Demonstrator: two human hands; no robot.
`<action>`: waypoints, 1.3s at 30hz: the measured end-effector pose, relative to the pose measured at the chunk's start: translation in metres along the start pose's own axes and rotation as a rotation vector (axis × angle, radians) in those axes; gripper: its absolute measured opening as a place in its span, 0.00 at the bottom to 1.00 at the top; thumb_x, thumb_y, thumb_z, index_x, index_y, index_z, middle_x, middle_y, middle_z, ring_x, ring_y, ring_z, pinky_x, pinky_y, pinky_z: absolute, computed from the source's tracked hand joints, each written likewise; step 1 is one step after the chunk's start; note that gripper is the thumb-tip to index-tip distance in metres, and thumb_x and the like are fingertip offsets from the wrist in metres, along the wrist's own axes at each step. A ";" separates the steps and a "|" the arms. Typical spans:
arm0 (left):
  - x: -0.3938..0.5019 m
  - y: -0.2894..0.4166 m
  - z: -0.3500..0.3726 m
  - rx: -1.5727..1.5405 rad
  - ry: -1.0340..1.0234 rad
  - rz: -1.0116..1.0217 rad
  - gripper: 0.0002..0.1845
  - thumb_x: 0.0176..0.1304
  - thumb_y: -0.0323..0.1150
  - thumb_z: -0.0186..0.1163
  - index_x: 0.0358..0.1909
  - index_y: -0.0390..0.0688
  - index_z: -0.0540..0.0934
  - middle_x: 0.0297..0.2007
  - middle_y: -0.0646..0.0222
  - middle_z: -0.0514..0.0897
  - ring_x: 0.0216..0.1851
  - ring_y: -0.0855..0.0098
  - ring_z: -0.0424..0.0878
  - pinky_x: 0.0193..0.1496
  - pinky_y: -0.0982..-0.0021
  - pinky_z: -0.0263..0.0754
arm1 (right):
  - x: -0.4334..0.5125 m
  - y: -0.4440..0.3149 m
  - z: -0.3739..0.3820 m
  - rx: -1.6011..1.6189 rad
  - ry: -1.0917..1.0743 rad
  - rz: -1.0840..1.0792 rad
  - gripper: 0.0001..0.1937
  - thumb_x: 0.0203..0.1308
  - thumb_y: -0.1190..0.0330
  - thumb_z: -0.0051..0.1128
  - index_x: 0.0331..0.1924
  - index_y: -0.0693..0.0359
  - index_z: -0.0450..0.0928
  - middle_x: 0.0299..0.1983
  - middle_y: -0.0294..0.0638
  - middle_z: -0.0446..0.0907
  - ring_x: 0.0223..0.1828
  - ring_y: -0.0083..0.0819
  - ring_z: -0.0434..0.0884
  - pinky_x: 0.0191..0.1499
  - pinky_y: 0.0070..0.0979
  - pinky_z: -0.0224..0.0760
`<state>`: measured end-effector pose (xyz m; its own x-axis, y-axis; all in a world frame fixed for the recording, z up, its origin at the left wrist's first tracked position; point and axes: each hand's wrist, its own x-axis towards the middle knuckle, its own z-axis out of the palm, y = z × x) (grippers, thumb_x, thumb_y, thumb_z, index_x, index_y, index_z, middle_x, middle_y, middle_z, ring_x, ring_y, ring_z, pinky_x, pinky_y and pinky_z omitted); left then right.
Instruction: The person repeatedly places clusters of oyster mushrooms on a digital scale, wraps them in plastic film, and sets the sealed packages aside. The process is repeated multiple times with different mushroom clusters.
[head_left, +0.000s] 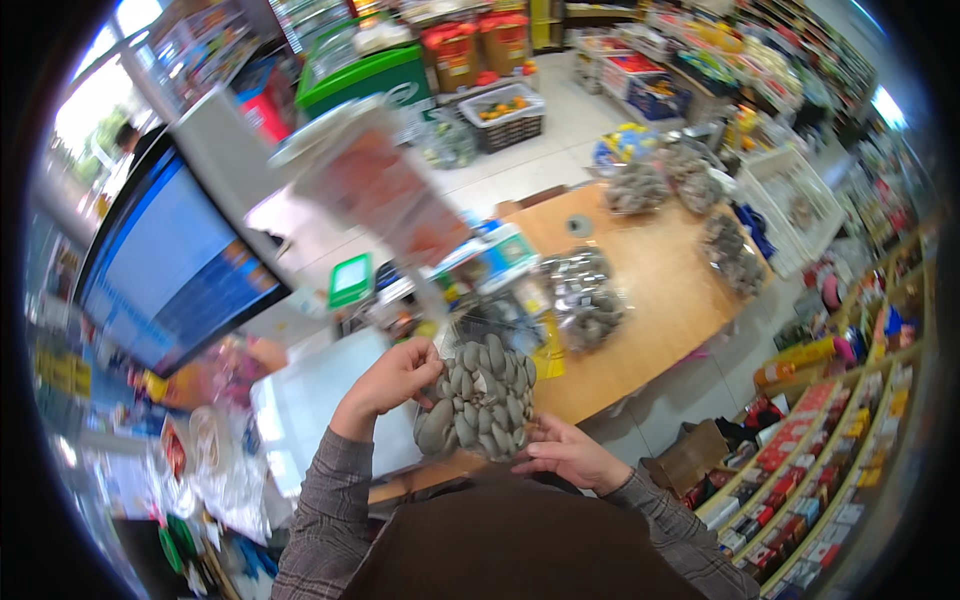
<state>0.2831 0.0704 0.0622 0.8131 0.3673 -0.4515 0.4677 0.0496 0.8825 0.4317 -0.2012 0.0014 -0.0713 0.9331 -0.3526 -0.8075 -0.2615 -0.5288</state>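
Observation:
Close before my body hangs a clear plastic bag of grey oyster mushrooms (487, 397), tightly packed. My left hand (394, 386) pinches the bag at its upper left side, thumb against curled fingers. Beside the bag's lower right corner is my right hand (566, 456), its fingers apart; whether the fingertips touch the bag I cannot tell. On the wooden table (660, 292) lies another bagged clump of mushrooms (585, 298). More mushroom bags (731, 255) (637, 187) rest towards its far and right edges.
To the left a large monitor (180, 255) stands over a pale board (337, 405). Blurred hanging plastic bags (382, 187) are beyond my left hand. A white crate (791, 202) adjoins the table's right end. Shelves of small boxes (795, 465) curve along the right.

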 end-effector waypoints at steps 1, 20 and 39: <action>-0.016 -0.016 -0.020 0.013 0.012 -0.033 0.10 0.70 0.37 0.58 0.33 0.46 0.71 0.28 0.78 0.76 0.30 0.83 0.77 0.27 0.76 0.78 | 0.020 0.016 0.014 -0.032 -0.004 0.112 0.31 0.68 0.76 0.51 0.73 0.58 0.53 0.64 0.43 0.69 0.59 0.36 0.77 0.62 0.41 0.73; -0.101 -0.124 -0.196 0.556 -0.142 0.181 0.13 0.61 0.39 0.66 0.36 0.40 0.78 0.29 0.71 0.81 0.31 0.78 0.75 0.34 0.72 0.71 | 0.149 0.193 0.172 -0.009 -0.002 0.374 0.22 0.75 0.65 0.42 0.64 0.74 0.66 0.62 0.59 0.74 0.64 0.48 0.75 0.66 0.39 0.70; -0.095 -0.121 -0.197 0.579 -0.103 0.140 0.14 0.59 0.42 0.70 0.29 0.41 0.82 0.23 0.73 0.82 0.26 0.80 0.77 0.28 0.73 0.70 | -0.134 0.267 -0.047 -0.205 1.226 -0.049 0.13 0.68 0.66 0.54 0.50 0.66 0.75 0.35 0.43 0.83 0.31 0.27 0.82 0.34 0.23 0.78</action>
<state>0.0812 0.2129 0.0237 0.8963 0.2404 -0.3726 0.4431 -0.5170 0.7323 0.2530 -0.4076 -0.1288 0.6388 0.1263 -0.7589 -0.6795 -0.3699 -0.6336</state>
